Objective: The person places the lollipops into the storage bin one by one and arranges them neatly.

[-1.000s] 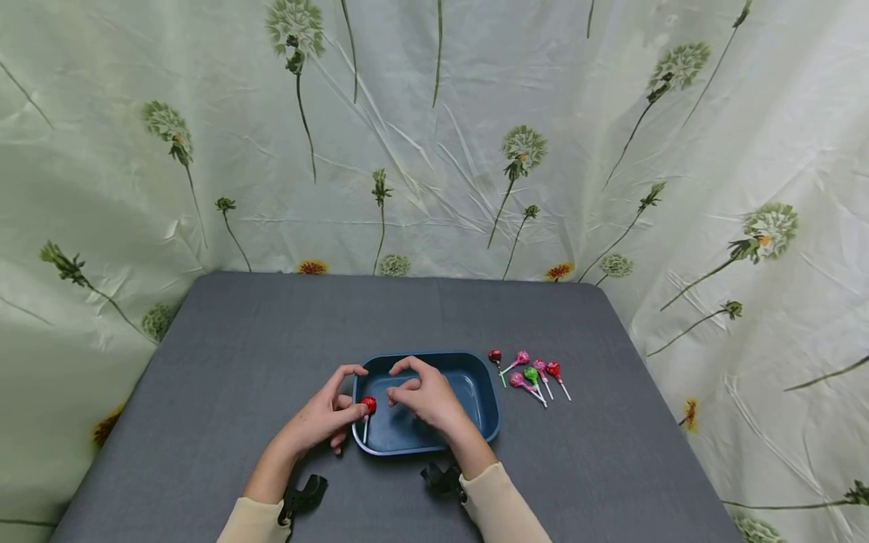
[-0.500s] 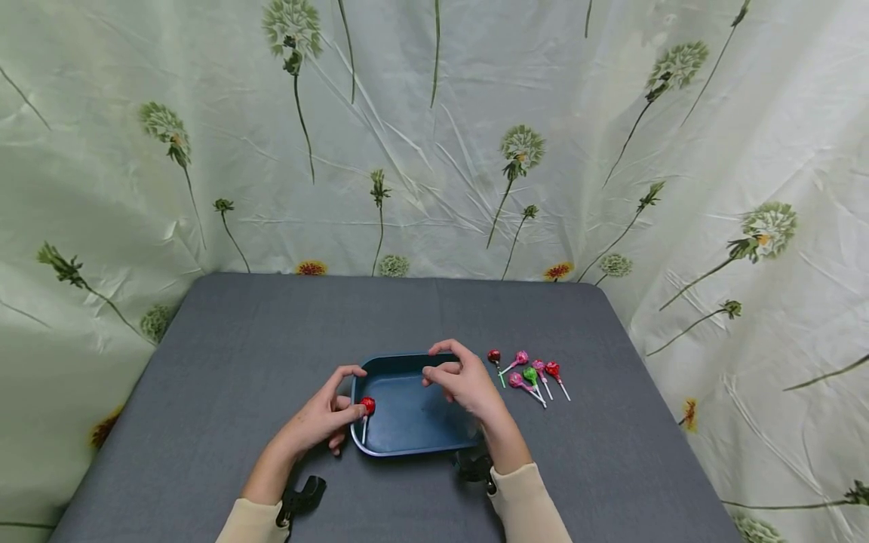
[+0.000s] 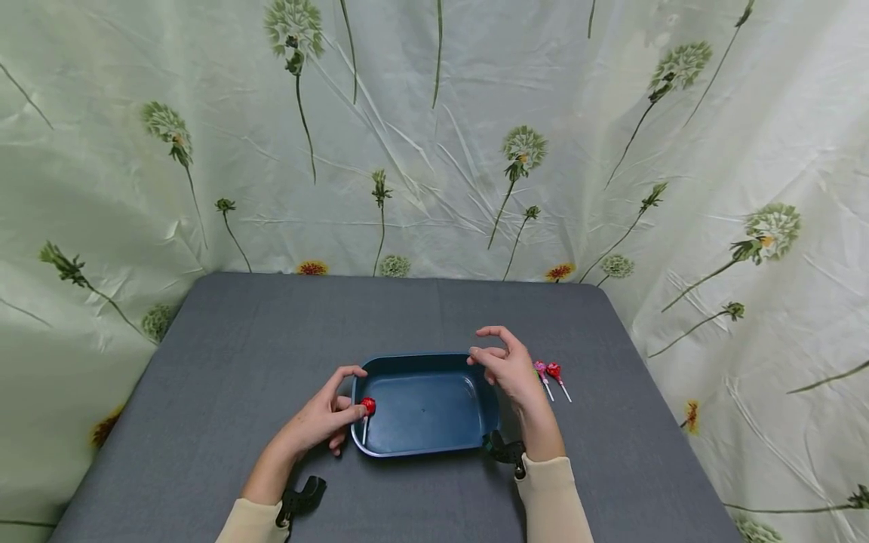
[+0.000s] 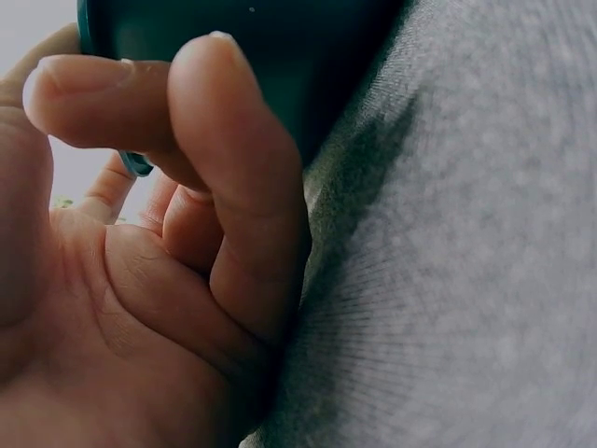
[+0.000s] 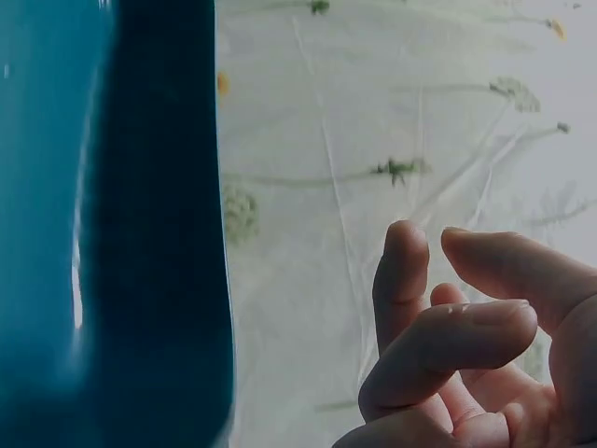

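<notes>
blue tray (image 3: pixel 424 415) on a grey table (image 3: pixel 271 324), well apart from the far edge, with a red lollipop (image 3: pixel 369 405) inside along its left wall, stick toward the table's near edge. the left hand (image 3: pixel 319 421) grips the tray's left rim, thumb over the inside at the lollipop's head, other fingers bent outside. the right hand (image 3: pixel 511 371), half open and holding nothing, hovers by the tray's far right corner, thumb and forefinger apart. beyond it, toward the table's right edge, lie a pink lollipop (image 3: pixel 540 368) and a second red lollipop (image 3: pixel 554 370), partly grouped.
</notes>
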The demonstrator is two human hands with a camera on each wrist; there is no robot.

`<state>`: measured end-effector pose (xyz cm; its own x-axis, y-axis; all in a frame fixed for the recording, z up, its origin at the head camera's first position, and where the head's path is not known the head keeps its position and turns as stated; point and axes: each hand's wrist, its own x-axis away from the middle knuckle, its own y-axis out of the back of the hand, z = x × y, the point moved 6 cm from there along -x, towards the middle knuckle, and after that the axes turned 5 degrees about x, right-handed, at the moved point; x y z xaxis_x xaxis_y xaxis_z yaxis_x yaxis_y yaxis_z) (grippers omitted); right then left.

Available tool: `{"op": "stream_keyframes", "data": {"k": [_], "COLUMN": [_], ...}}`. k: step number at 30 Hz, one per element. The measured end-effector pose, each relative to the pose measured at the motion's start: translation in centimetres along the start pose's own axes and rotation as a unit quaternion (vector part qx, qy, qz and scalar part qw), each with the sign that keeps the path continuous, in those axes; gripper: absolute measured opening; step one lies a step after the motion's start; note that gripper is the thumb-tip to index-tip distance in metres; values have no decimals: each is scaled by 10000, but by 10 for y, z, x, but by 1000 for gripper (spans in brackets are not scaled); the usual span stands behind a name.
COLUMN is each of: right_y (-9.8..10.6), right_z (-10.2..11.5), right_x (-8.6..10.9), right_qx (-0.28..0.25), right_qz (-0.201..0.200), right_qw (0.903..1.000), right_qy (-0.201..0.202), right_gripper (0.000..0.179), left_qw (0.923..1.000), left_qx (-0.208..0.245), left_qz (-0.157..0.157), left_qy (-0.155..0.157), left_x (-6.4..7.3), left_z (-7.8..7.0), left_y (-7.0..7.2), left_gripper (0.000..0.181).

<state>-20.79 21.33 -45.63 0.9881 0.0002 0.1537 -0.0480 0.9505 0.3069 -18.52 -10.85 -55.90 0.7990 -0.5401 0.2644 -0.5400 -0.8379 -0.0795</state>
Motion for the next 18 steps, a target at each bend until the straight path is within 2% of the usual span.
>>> {"op": "stream_keyframes", "data": {"k": [9, 18], "right_y": [32, 42], "right_z": [-19, -47], "right_x": [-11, -24], "right_qx": [-110, -152], "right_qz": [-353, -337], "right_qw": [9989, 9974], "right_qy": [-279, -617], "right_gripper": [35, 43], "left_qw": [9999, 9999], "left_qx": [-109, -139], "left_qz": [-5, -54], "left_qy": [-44, 21], "left_x": [2, 1], "left_z": [-1, 0], "left_y": [-1, 0], "left_gripper": [64, 64]}}
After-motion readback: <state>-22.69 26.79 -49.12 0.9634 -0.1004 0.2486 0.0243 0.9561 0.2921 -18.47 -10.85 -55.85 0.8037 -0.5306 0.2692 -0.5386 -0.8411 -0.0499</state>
